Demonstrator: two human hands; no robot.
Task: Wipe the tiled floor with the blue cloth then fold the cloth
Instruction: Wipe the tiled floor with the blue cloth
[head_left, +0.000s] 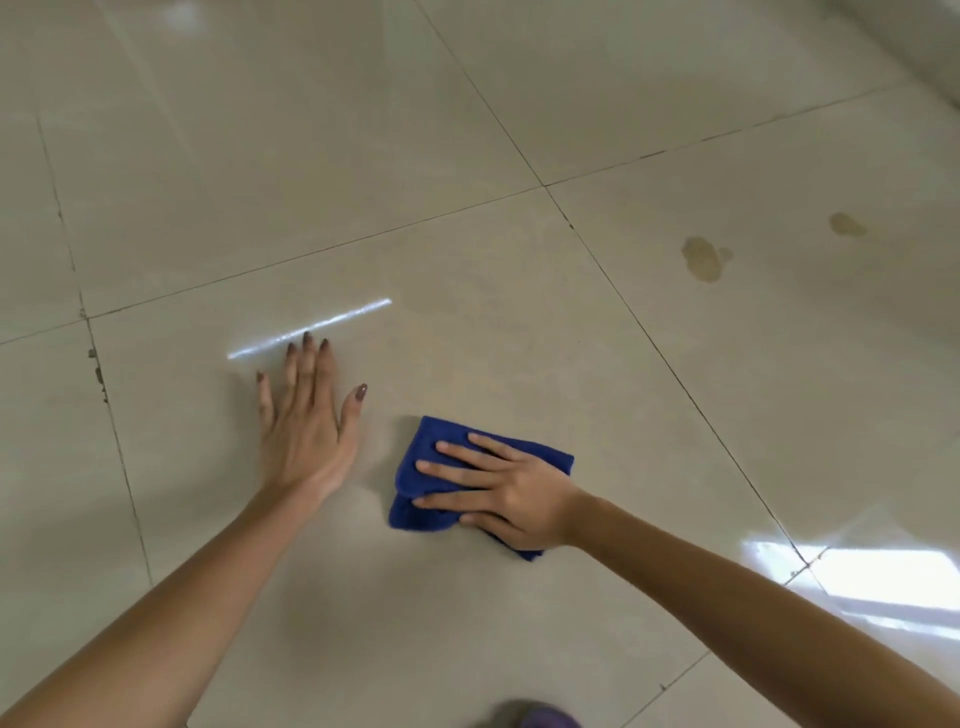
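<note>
A blue cloth (423, 444), bunched into a rough fold, lies on the beige tiled floor (467, 322) near the middle of the view. My right hand (498, 488) presses flat on top of it, fingers spread and pointing left, covering most of the cloth. My left hand (306, 415) rests flat on the bare tile a little to the left of the cloth, fingers apart, holding nothing.
Two brownish stains (702, 258) (847, 224) mark the tile to the upper right. A bright streak of reflected light (311, 327) lies just beyond my left fingertips. Dark grout lines cross the floor. A purple-grey shape (540, 717) shows at the bottom edge.
</note>
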